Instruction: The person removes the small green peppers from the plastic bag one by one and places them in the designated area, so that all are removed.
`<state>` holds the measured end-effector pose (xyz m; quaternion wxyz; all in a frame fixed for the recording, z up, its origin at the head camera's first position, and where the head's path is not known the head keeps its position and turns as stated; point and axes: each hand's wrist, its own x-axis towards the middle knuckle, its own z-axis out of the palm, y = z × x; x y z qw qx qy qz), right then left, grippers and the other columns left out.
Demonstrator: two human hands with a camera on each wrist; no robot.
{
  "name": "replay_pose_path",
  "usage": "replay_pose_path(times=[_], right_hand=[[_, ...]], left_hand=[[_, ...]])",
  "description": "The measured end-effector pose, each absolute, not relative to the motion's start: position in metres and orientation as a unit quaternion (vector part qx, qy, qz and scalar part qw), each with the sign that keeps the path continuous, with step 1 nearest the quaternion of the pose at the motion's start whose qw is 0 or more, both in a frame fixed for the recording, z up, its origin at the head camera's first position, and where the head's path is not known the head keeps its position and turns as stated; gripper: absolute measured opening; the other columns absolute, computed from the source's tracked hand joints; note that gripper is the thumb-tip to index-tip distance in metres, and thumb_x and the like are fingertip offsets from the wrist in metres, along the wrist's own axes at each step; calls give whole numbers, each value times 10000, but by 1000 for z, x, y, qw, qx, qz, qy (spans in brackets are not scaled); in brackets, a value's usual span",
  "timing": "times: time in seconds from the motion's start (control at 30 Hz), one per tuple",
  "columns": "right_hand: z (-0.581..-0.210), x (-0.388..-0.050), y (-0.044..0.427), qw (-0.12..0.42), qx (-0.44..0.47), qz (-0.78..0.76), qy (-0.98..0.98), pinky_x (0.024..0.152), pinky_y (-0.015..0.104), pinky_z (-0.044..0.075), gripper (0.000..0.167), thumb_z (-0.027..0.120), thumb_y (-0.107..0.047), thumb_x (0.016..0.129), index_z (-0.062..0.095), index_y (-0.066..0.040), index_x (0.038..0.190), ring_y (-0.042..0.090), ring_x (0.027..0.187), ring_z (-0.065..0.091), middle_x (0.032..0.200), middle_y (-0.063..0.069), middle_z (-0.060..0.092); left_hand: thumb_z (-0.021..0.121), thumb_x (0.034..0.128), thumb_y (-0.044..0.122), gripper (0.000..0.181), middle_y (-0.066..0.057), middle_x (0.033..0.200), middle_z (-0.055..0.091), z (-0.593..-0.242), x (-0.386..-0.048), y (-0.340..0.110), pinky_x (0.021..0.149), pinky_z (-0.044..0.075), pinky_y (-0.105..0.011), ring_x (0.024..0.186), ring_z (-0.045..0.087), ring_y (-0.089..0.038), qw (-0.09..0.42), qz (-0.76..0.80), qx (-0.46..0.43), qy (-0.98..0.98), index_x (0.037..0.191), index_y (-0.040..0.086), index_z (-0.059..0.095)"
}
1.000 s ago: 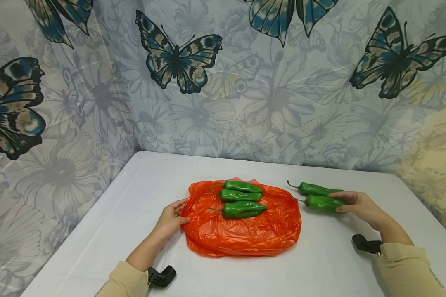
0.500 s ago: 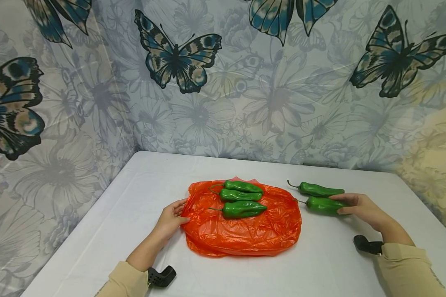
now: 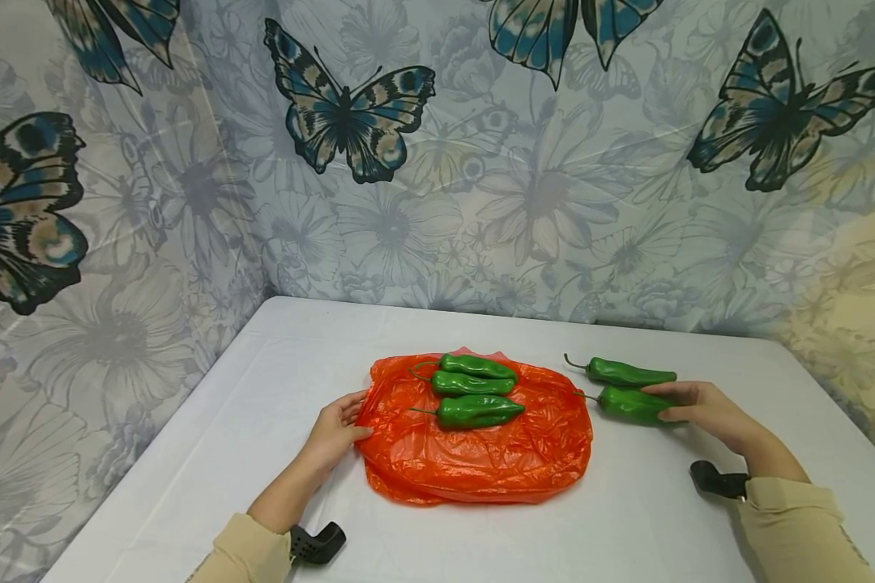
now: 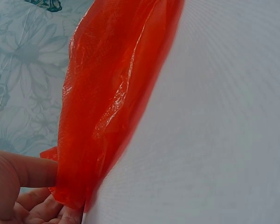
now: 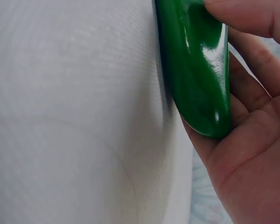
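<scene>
An orange-red plastic bag [image 3: 481, 478] lies flat at the middle of the table, with three green peppers [image 3: 480, 411] in a stack of rows on top of it. My left hand [image 3: 331, 429] pinches the bag's left edge between thumb and fingers; the left wrist view shows the thin film [image 4: 112, 84] held there. To the right of the bag, my right hand [image 3: 714, 413] grips the blunt end of a green pepper [image 3: 630, 405], its stem pointing left toward the bag. In the right wrist view the glossy pepper [image 5: 196, 70] lies between thumb and fingers, close to the tabletop.
Another green pepper [image 3: 630, 372] lies just behind the gripped one. A white cloth [image 3: 627, 518] covers the table, whose back edge meets a wall [image 3: 539, 202] printed with flowers and butterflies.
My right hand and the pepper in it have shifted only very slightly. The left hand, the bag and the peppers on it have stayed in place.
</scene>
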<state>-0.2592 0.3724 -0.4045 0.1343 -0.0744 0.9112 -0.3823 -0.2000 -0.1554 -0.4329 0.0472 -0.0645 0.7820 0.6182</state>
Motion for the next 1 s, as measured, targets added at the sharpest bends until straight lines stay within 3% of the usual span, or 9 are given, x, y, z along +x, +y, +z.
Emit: replay_pose_path(times=[0.3,0.4,0.47,0.53,0.6,0.7,0.8,1.0], right_hand=[[-404,-259,373,136,-75,-379,912,906,510,422,535,643,-157,827,494,69,1289,428,1231,361,1397,354,340],[-404,-259,374,130,-78,-373,915,904,471,435,531,647,-175,829,505,51,1288,178,1163,453,1396,332,366],[-404,-259,375,127,-79,-370,917,900,450,439,530,651,-191,832,512,40,1288,16,1095,425,1393,319,381],[-404,-258,377,124,-78,-371,917,906,471,435,530,651,-209,837,515,28,1291,-42,1072,391,1390,302,398],[-404,-256,379,120,-77,-378,915,922,515,418,532,651,-227,842,516,15,1296,-80,1060,377,1375,220,460],[-403,-253,383,111,-79,-398,907,937,606,355,535,641,-248,855,510,11,1303,-166,1040,361,1277,-48,563],[-401,-250,387,99,-81,-411,903,939,639,316,537,624,-278,874,504,22,1303,-276,953,326,1109,-288,555],[-394,-246,388,70,-68,-419,903,929,637,309,560,585,-342,902,488,31,1307,-294,933,353,1019,-394,492]], left_hand=[[584,796,-103,581,-237,1327,503,-432,-200,-155,1022,400,-470,1224,469,-349,49,619,-64,781,1351,11,453],[583,796,-102,583,-239,1328,502,-431,-200,-156,1023,397,-472,1225,467,-352,49,619,-64,781,1352,11,451],[584,796,-101,584,-240,1330,499,-432,-200,-156,1024,396,-476,1227,464,-354,50,619,-65,781,1353,12,450],[584,799,-99,583,-239,1335,495,-432,-200,-156,1025,397,-477,1231,462,-356,51,617,-65,782,1355,15,449],[584,801,-96,583,-235,1338,494,-433,-201,-156,1026,398,-475,1234,460,-355,52,616,-66,783,1356,21,450],[583,804,-93,580,-230,1343,494,-434,-202,-156,1026,400,-471,1237,459,-353,53,614,-66,784,1357,25,451],[584,803,-93,582,-229,1338,499,-434,-202,-156,1022,404,-468,1230,466,-348,53,614,-66,784,1357,25,450],[583,802,-99,585,-237,1333,498,-433,-200,-156,1010,417,-464,1219,473,-350,51,615,-65,784,1359,10,441]])
